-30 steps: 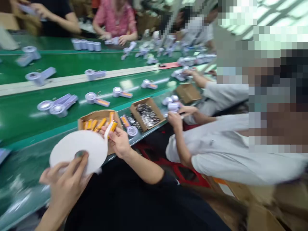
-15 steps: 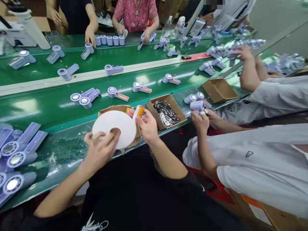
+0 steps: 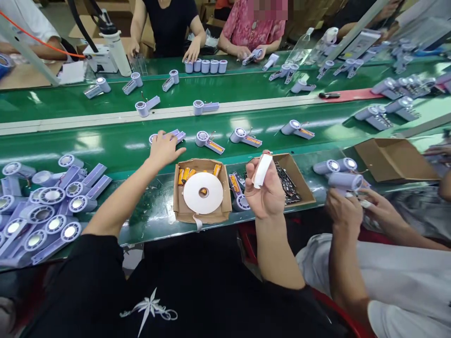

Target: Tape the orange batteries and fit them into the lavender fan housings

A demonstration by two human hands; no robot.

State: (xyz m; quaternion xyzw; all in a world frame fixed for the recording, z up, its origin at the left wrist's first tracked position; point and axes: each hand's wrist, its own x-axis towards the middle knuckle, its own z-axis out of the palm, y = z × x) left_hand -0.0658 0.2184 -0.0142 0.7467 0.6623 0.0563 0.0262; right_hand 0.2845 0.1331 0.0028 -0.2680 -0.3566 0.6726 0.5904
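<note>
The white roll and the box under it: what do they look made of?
White roll: looks like matte paper or foam tape, wound flat round a brown core, loose tail hanging. Box: brown cardboard, dull, with raw cut edges. Right hand holds a white-wrapped piece.

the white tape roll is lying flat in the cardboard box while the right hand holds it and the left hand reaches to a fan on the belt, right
Not quite. The head view shows the white tape roll lying flat in the cardboard box with no hand on it. The right hand holds up a small white-wrapped piece instead. The left hand does reach to a fan on the belt.
</note>
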